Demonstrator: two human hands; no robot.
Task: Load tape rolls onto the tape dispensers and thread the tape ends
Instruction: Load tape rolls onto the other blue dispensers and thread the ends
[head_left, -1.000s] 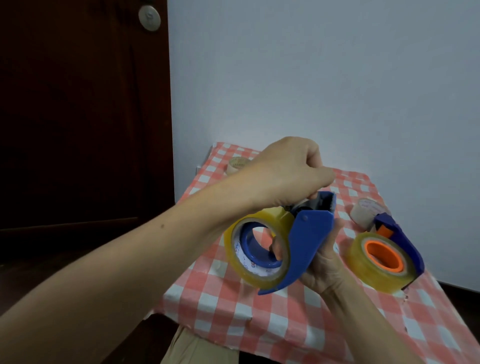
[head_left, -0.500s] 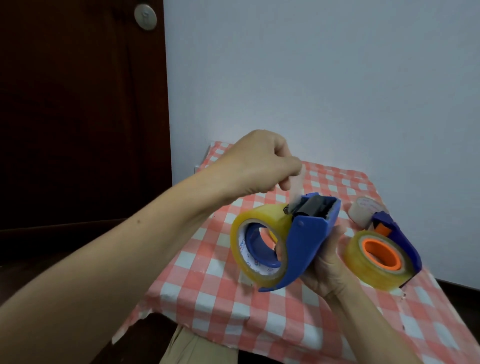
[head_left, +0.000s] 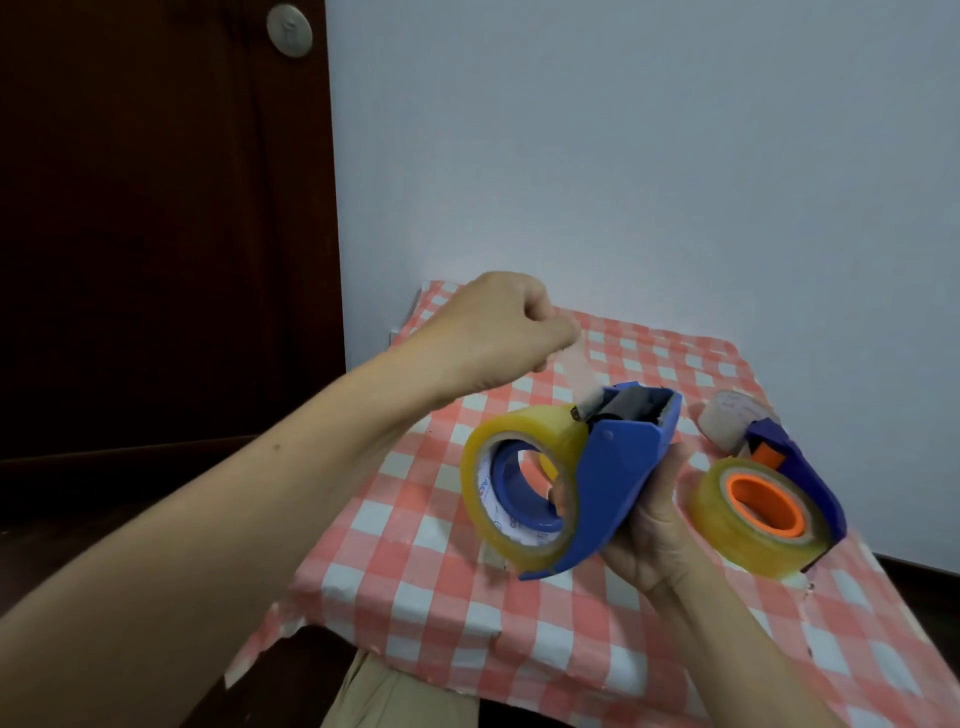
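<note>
The left hand (head_left: 498, 332) has drawn the pinched tape end (head_left: 576, 364) higher while the right hand (head_left: 649, 525) grips the blue dispenser (head_left: 618, 467)

A plain domestic room. A small bench (head_left: 597, 613) draped in red-and-white checked cloth (head_left: 426, 587) stands against a bare pale wall (head_left: 623, 156); a dark wooden door (head_left: 156, 234) with a round metal knob (head_left: 289, 23) lies at far left.

checked table (head_left: 415, 597) holds loaded dispenser (head_left: 769, 499), small roll (head_left: 727, 423) behind.
</note>
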